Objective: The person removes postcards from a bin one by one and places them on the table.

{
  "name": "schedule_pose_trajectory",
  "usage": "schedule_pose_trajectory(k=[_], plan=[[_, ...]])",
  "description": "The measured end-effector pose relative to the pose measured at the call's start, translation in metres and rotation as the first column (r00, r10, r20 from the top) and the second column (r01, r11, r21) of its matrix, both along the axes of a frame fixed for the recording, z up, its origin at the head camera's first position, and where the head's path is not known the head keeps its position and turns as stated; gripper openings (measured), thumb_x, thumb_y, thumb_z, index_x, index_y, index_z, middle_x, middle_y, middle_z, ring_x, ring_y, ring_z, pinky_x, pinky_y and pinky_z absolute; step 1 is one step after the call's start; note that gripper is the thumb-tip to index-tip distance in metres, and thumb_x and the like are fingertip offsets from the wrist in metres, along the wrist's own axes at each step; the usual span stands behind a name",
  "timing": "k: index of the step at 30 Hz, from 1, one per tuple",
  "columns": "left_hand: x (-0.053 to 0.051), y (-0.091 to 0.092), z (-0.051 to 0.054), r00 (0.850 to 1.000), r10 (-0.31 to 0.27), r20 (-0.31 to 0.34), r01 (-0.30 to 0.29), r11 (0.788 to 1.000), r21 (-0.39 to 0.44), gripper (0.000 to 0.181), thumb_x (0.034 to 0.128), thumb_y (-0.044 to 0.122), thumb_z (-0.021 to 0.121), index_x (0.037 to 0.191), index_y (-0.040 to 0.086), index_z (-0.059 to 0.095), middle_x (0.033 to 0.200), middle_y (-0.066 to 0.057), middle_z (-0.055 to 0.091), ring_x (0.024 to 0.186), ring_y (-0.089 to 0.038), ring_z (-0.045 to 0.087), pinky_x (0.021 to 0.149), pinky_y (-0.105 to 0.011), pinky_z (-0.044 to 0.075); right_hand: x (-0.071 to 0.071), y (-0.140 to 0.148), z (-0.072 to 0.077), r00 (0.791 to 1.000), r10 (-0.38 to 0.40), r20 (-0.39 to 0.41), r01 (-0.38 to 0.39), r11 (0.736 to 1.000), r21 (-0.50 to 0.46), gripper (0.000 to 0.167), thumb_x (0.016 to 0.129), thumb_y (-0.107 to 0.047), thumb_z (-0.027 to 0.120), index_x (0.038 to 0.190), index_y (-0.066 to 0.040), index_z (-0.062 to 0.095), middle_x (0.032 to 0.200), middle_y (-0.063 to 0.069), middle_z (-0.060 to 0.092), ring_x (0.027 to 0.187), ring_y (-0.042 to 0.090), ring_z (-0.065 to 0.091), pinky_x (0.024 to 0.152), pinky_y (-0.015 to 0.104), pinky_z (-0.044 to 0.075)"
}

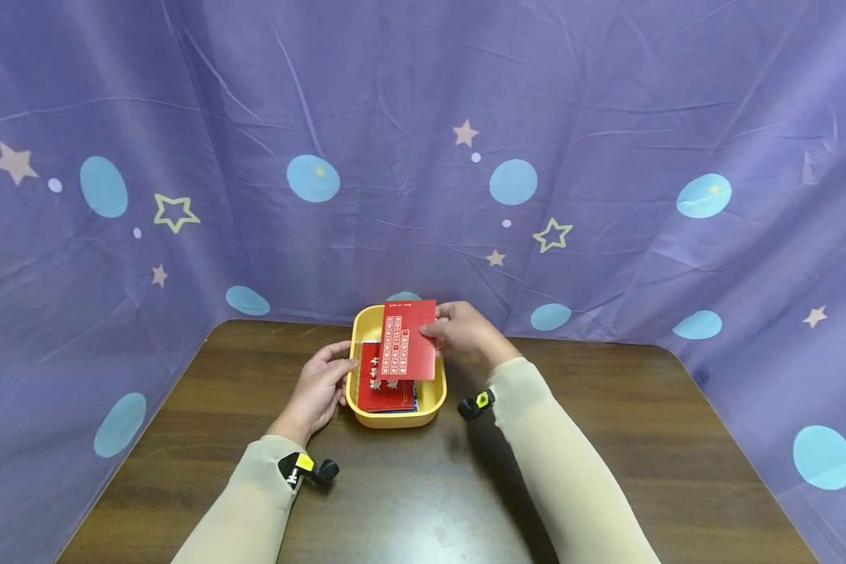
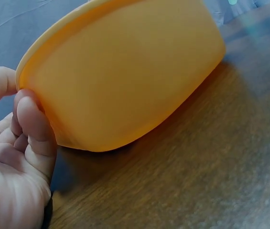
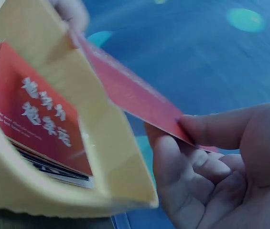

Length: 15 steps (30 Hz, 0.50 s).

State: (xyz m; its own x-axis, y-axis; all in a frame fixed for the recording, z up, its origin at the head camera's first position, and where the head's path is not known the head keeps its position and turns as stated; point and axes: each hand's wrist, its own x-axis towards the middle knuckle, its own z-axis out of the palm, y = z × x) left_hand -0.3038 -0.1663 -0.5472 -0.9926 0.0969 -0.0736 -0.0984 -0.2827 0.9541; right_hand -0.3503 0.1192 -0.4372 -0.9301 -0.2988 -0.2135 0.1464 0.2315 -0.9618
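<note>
A yellow plastic bin [image 1: 395, 421] stands on the table near the curtain. My left hand [image 1: 320, 384] pinches its left rim, thumb on top and fingers against the outer wall [image 2: 125, 71]. Between thumb and fingers, my right hand [image 1: 468, 329] grips a red card [image 1: 419, 345] by its right edge. Rows of small white-framed squares cover the card's face. It is raised over the right part of the bin and hides some of the inside. Below it lies a stack of cards [image 3: 44, 114], the top one red with white Chinese characters.
A brown wooden table [image 1: 578, 470] spreads around the bin. Behind it and at both sides hangs a purple curtain [image 1: 409, 94] with stars and blue ovals. Each wrist carries a black strap; the right one [image 1: 475, 405] is close to the bin.
</note>
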Motion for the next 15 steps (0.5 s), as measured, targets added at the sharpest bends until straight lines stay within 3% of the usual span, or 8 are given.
schedule_pose_trajectory(k=[3, 5, 11, 15], plan=[[0.001, 0.001, 0.002, 1.0, 0.011, 0.001, -0.011, 1.0, 0.012, 0.05, 0.1094, 0.002, 0.063, 0.156, -0.002, 0.046, 0.073, 0.004, 0.067, 0.052, -0.006, 0.056, 0.04, -0.019, 0.044, 0.008, 0.025, -0.005, 0.998, -0.061, 0.001, 0.061, 0.986, -0.152, 0.023, 0.108, -0.001, 0.068, 0.13, 0.005, 0.067, 0.092, 0.004, 0.078, 0.079, 0.016, 0.077, 0.066, 0.032, 0.069], [0.001, 0.002, 0.002, 1.0, 0.016, 0.0, -0.016, 1.0, 0.023, 0.045, 0.1095, 0.002, 0.063, 0.152, 0.0, 0.048, 0.074, 0.004, 0.067, 0.053, -0.006, 0.056, 0.04, -0.019, 0.044, 0.012, 0.045, -0.011, 0.995, -0.1, -0.027, 0.093, 0.977, -0.189, 0.023, 0.107, -0.001, 0.068, 0.13, 0.005, 0.066, 0.091, 0.002, 0.079, 0.078, 0.015, 0.078, 0.064, 0.032, 0.07], [0.002, 0.003, 0.002, 1.0, 0.021, -0.007, -0.02, 1.0, 0.023, 0.04, 0.11, 0.001, 0.063, 0.148, 0.003, 0.05, 0.085, 0.005, 0.075, 0.059, -0.006, 0.061, 0.041, -0.019, 0.045, 0.019, 0.099, -0.031, 0.981, -0.194, -0.027, 0.183, 0.958, -0.223, 0.02, 0.108, -0.002, 0.068, 0.127, 0.003, 0.064, 0.09, -0.002, 0.082, 0.077, 0.013, 0.079, 0.062, 0.029, 0.068], [0.001, 0.001, 0.003, 1.0, 0.021, -0.004, -0.021, 1.0, 0.012, 0.041, 0.1105, 0.001, 0.063, 0.149, 0.003, 0.049, 0.089, 0.004, 0.077, 0.06, -0.006, 0.063, 0.042, -0.018, 0.046, 0.015, 0.12, -0.046, 0.979, -0.204, 0.002, 0.201, 0.96, -0.197, 0.016, 0.109, -0.004, 0.068, 0.124, 0.0, 0.064, 0.092, -0.001, 0.081, 0.079, 0.013, 0.079, 0.063, 0.028, 0.068]])
